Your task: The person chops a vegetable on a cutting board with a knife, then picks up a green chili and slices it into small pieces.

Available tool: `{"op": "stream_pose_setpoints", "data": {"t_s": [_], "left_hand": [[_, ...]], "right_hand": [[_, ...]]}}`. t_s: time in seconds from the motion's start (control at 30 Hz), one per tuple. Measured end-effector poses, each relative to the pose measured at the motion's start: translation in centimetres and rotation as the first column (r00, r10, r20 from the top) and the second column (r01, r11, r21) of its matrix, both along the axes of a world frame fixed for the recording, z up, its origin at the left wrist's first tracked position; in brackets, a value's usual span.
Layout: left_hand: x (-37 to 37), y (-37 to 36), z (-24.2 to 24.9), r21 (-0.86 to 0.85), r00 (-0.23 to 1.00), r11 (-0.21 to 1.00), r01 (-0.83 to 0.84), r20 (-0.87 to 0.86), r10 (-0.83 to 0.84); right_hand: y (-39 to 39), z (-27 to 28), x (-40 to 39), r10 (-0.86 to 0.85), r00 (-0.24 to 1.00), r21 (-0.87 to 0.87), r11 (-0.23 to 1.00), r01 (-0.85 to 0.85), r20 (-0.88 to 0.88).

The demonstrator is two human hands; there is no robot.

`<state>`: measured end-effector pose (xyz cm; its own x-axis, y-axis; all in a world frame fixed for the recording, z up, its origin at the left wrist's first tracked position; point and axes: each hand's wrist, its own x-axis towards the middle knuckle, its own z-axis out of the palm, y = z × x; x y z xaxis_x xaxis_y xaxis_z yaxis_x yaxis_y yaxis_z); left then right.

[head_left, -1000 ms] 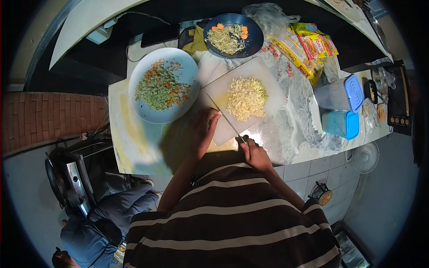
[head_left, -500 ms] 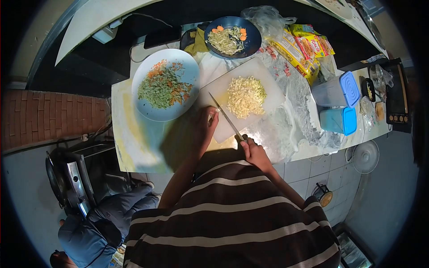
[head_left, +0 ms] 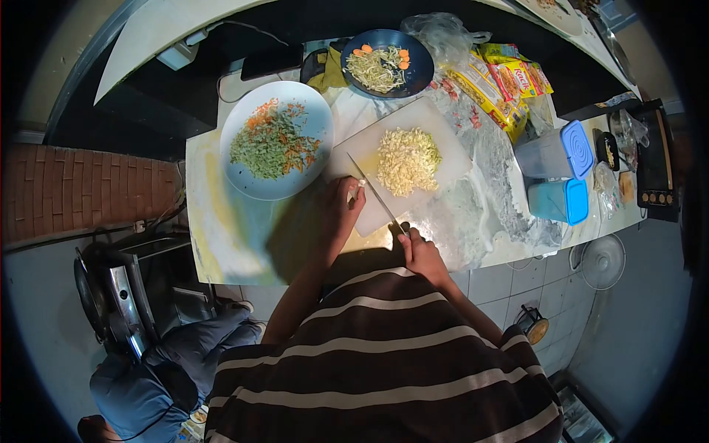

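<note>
My right hand (head_left: 423, 253) is wrapped round the handle of a knife (head_left: 380, 201), whose blade points up and left over the cutting board (head_left: 449, 125). Beside the blade, my left hand (head_left: 348, 199) is closed, its fingertips pinching a small pale vegetable piece (head_left: 362, 182). A heap of finely chopped pale vegetable (head_left: 408, 162), greenish at its right side, lies on the board to the right of the knife. Left of the board, a large white plate (head_left: 244, 188) carries shredded green vegetable (head_left: 269, 151) and orange shreds that look like carrot.
Behind the board stands a dark pan (head_left: 422, 83) with sprouts and orange slices. Yellow food packets (head_left: 491, 92) and a clear plastic bag (head_left: 443, 33) lie at the back right. Two blue-lidded containers (head_left: 559, 201) stand at right. A person (head_left: 140, 391) crouches at lower left.
Both hands and the knife stay almost in place, the blade still beside the small piece. The view has shifted slightly. The crouching person at lower left has moved a little to the left.
</note>
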<state>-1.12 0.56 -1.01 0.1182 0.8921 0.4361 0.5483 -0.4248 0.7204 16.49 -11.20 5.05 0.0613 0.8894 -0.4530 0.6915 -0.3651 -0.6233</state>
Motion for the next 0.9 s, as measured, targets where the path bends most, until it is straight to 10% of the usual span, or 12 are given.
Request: {"op": "stream_pose_setpoints", "data": {"t_s": [0.9], "left_hand": [[0.1,0.0,0.6,-0.054,1.000,0.999,-0.007,0.010,0.008]], "right_hand": [[0.8,-0.1,0.8,0.009,1.000,0.085,0.996,-0.010,0.018]]}}
